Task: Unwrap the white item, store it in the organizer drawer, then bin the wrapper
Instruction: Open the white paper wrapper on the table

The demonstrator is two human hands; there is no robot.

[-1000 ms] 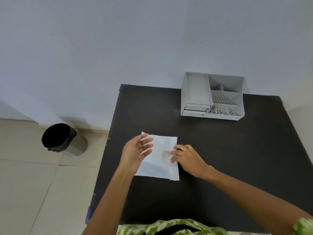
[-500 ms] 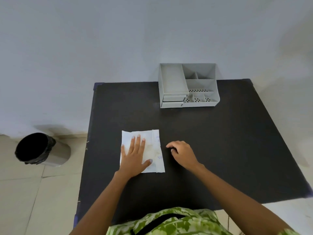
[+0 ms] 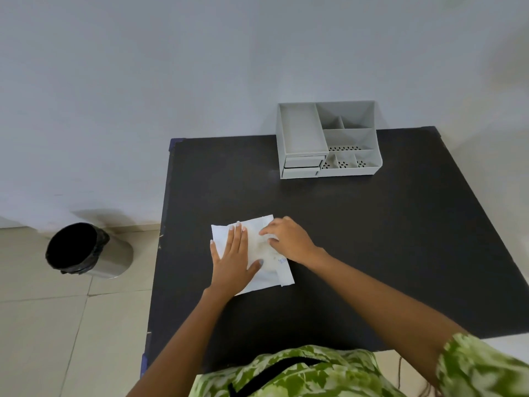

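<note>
On the near-left part of the black table (image 3: pixel 372 239) lies the white wrapped item (image 3: pixel 259 250), a flat, roughly square packet in a crinkled white wrapper, turned a little askew to the table's edge, with a small patch of blue print near its right side. The left hand (image 3: pixel 232 260) lies flat on the packet's left half, palm down, fingers straight and together, thumb spread out to the right across the wrapper, pressing rather than gripping. The right hand (image 3: pixel 289 239) rests on the packet's right half with its fingers curled down onto the wrapper near the middle; whether they pinch a fold cannot be told. At the far edge of the table, well apart from the packet, stands the grey organizer (image 3: pixel 326 140), with open compartments on top and two small drawers (image 3: pixel 302 167) stacked at its front left, both pushed in. On the tiled floor (image 3: pixel 43 325) to the left of the table, near the wall (image 3: pixel 171 67), a round bin (image 3: pixel 86 250) with a black liner stands open.
</note>
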